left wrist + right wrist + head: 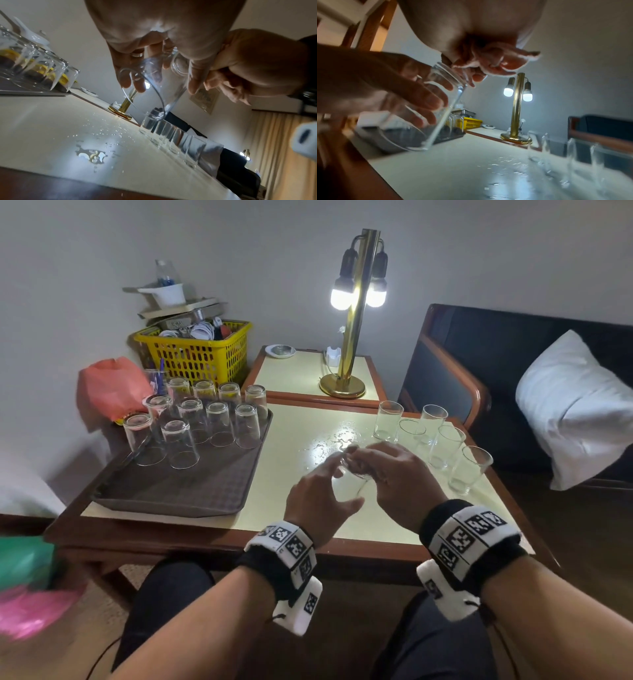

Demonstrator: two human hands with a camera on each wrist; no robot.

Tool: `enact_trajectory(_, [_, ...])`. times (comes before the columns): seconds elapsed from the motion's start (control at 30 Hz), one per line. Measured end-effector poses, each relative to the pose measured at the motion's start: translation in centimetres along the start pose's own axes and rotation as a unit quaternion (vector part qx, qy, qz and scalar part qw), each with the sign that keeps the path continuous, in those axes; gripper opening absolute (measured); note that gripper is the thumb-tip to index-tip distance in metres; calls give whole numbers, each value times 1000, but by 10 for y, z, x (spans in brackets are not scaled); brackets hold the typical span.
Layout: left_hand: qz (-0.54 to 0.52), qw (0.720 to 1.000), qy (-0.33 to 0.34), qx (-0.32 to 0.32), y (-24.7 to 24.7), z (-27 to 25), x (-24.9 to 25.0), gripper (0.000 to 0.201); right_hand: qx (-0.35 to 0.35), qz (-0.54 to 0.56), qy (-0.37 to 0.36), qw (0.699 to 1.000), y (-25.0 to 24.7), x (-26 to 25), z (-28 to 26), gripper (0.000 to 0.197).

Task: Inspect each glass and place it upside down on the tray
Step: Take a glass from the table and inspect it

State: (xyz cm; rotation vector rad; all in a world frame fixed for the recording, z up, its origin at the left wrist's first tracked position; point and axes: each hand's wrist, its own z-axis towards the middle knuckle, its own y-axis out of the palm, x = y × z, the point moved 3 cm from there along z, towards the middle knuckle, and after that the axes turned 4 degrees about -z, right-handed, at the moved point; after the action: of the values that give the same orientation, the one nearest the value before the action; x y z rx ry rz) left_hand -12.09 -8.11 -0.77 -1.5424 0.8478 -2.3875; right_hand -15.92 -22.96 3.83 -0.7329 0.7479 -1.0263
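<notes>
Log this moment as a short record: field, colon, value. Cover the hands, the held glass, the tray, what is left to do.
held glass: tilted, mouth down-left, above table
left hand: fingers round the glass
right hand: grips its base end
tray: brown, holds inverted glasses
upright glasses: five, on table at right
table: water droplets

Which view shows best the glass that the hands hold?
The left wrist view: the held glass shows whole and sharp, tilted, rim down, between both hands. The right wrist view shows it too, but blurred. In the head view the hands hide most of it.
</notes>
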Motion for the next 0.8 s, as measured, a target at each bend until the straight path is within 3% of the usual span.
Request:
enact_trajectory(0.1, [-52, 998, -27, 7, -5, 4, -5, 82, -22, 53, -7, 998, -4, 5, -2, 30])
enact_trajectory(0.17, [-187, 978, -90, 28, -7, 6, -8, 86, -11, 72, 41, 996, -7, 18, 1, 25])
enact_trajectory(0.23, [-370, 907, -189, 63, -11, 13, -15, 76, 12, 114, 115, 987, -9, 27, 6, 25])
enact_trajectory(0.3, [-488, 829, -253, 98, -20, 20, -24, 72, 34, 166, 137, 976, -13, 21, 3, 30])
enact_trajectory(0.37, [-542, 785, -274, 121, -30, 24, -30, 85, 61, 160, 106, 980, -16, 4, -4, 31])
enact_trajectory(0.43, [-573, 760, -280, 128, -34, 24, -32, 98, 86, 150, 75, 982, -12, -12, -11, 29])
enact_trajectory(0.6, [-619, 734, -265, 88, -21, 15, -21, 97, 171, 77, 52, 981, 5, -39, -4, 11])
enact_trajectory(0.63, [-624, 731, -262, 86, -19, 13, -20, 97, 172, 47, 47, 983, 7, -43, -3, 14])
enact_trajectory(0.77, [-611, 743, -264, 74, -27, 9, -20, 117, 8, 48, -13, 999, 17, -36, -13, 39])
enact_trajectory(0.8, [-603, 752, -259, 68, -29, 8, -19, 112, -38, 44, -48, 997, 16, -33, -15, 53])
